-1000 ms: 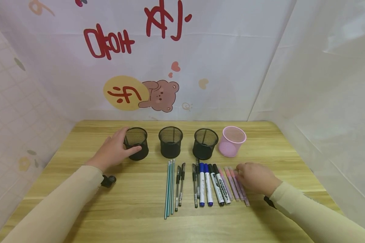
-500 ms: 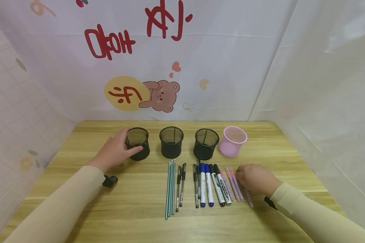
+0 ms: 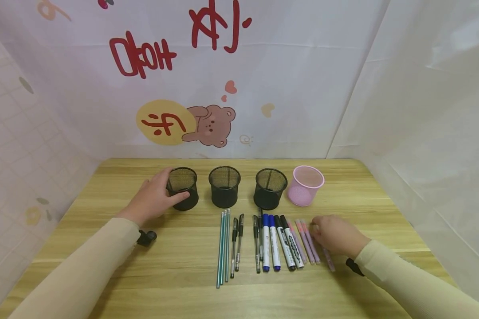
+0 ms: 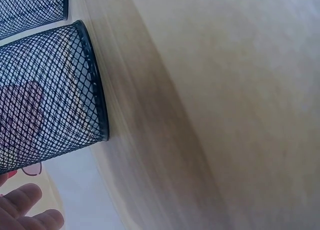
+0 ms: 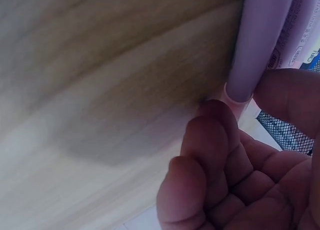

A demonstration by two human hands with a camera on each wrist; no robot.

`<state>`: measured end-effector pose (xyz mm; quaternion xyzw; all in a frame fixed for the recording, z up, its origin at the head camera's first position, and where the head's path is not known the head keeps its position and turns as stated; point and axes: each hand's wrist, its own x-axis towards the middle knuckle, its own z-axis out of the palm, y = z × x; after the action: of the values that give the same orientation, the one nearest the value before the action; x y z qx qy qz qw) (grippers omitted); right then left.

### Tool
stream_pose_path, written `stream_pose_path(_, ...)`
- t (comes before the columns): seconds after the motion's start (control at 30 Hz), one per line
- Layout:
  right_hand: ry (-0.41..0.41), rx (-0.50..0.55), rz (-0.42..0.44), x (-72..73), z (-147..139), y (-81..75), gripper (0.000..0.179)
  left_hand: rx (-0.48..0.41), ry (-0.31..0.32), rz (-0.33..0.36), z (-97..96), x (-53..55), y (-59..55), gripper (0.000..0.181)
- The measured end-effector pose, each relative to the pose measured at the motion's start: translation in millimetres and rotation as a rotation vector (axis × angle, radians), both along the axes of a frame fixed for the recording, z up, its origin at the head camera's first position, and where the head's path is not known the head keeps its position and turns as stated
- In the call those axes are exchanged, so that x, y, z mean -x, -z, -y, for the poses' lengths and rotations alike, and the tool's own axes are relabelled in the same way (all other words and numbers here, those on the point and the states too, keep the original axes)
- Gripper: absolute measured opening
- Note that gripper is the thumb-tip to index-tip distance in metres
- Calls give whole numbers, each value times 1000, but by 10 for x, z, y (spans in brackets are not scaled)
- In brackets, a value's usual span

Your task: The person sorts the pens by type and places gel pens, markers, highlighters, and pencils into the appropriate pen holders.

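Note:
My left hand (image 3: 153, 197) holds the leftmost black mesh pen cup (image 3: 185, 201), thumb across its front and fingers at its far left side. The left wrist view shows that mesh cup (image 4: 50, 97) large, with a few fingertips (image 4: 37, 220) below it. At the right end of the pen row, my right hand (image 3: 338, 235) pinches a light purple highlighter (image 5: 260, 39) by its pinkish cap end, between thumb and fingertips. Its lower end sticks out under the hand in the head view. Just left of it lie other pink-purple highlighters (image 3: 309, 246).
Two more black mesh cups (image 3: 224, 197) (image 3: 267, 199) and a pink mesh cup (image 3: 301, 195) stand along the back. In front lie teal pencils (image 3: 222, 248), black gel pens (image 3: 234, 248), blue-capped markers (image 3: 266, 243) and black-capped markers (image 3: 287, 248). A printed white cloth (image 3: 295, 66) hangs behind.
My left hand has shifted the leftmost cup slightly right. The highlighter under my right hand has moved right, a little apart from the others.

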<state>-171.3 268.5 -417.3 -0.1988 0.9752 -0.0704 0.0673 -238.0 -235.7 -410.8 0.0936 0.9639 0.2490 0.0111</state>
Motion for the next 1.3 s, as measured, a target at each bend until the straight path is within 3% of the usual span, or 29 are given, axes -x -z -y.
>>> stream_pose_path(0.3, 28, 41, 9, 4, -15, -7, 5, -5, 6, -20, 8, 11, 24, 108)
stream_pose_path(0.5, 60, 101, 9, 40, -1, -62, 35, -4, 3, -16, 9, 10, 26, 109)
stream_pose_path(0.73, 61, 168, -33, 70, 52, -145, 37, -14, -5, -9, -7, -3, 7, 114)
stream_pose_path(1.0, 23, 251, -145, 120, 156, -225, 35, -20, 0, -14, -24, -15, -5, 114)
stream_pose_path(1.3, -44, 419, -276, 148, 455, -311, 30, -32, -2, -14, -23, -15, -5, 108)
